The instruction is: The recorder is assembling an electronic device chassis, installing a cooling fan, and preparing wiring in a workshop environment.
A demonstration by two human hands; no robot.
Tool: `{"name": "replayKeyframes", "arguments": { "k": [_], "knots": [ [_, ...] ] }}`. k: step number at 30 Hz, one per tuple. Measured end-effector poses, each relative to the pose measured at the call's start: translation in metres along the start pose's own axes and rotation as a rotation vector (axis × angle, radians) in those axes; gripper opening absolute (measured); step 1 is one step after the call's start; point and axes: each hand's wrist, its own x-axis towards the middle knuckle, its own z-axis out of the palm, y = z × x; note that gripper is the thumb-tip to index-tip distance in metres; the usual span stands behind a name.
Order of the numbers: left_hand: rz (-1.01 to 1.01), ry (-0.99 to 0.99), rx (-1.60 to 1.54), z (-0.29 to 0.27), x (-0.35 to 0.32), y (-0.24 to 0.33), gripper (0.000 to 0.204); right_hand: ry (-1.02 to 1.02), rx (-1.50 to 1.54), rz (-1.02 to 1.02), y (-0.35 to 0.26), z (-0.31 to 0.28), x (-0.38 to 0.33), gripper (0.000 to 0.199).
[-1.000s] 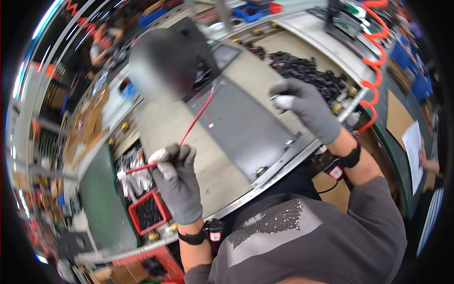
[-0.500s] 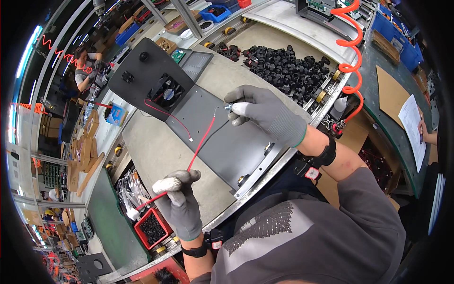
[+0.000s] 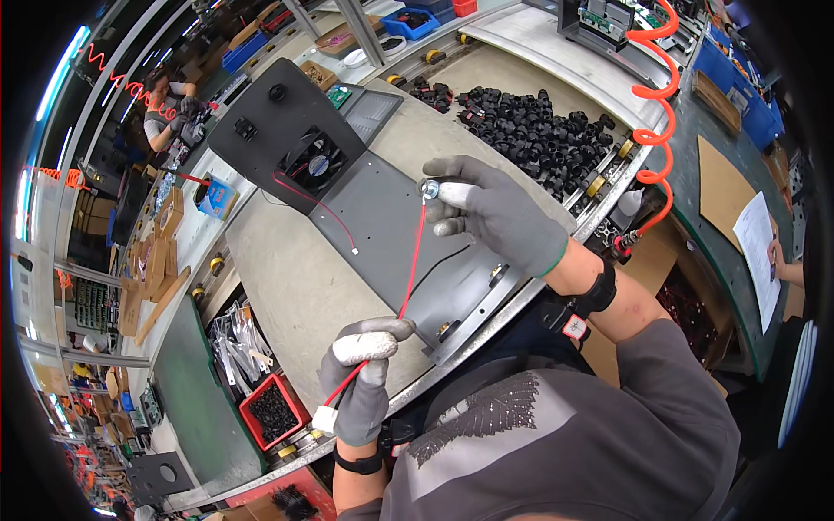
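Gloved in grey, my left hand (image 3: 363, 378) pinches a red wire (image 3: 412, 276) between thumb and fingers. A white connector (image 3: 324, 419) hangs at the wire's lower end, beside that hand. From there the wire rises to my right hand (image 3: 499, 208), also gloved, whose fingertips grip a small round silver metal part (image 3: 428, 187). The wire's upper tip meets this part; whether it is attached I cannot tell. Beneath both hands lies a bent dark grey metal panel (image 3: 382, 217), its upright side bearing a black fan (image 3: 311, 161) with a thin red lead.
Many small black parts (image 3: 534, 126) are heaped beyond my right hand. A red bin (image 3: 300, 404) of small black pieces stands at the lower left. An orange coiled hose (image 3: 651, 91) hangs at right. A co-worker (image 3: 165, 108) works far left; another person's hand touches a paper sheet (image 3: 757, 243).
My left hand has moved right and slightly down with the red wire. The wire's upper tip now meets the silver part in my right hand; before, it was apart from it.
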Motion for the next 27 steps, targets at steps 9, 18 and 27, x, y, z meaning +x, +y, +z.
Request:
{"name": "replayKeyframes", "arguments": {
  "k": [9,18,27],
  "knots": [
    [0.061,-0.260,0.127,0.000,0.011,0.004,0.013,-0.061,-0.005,-0.066,-0.004,0.003,0.001,0.039],
    [0.055,-0.420,0.287,-0.008,0.023,0.016,0.017,-0.075,-0.192,-0.004,-0.009,-0.002,-0.002,0.039],
    [0.014,-0.551,0.365,-0.004,0.037,0.022,0.024,-0.170,0.040,0.011,-0.006,0.004,0.005,0.037]
  ]
}}
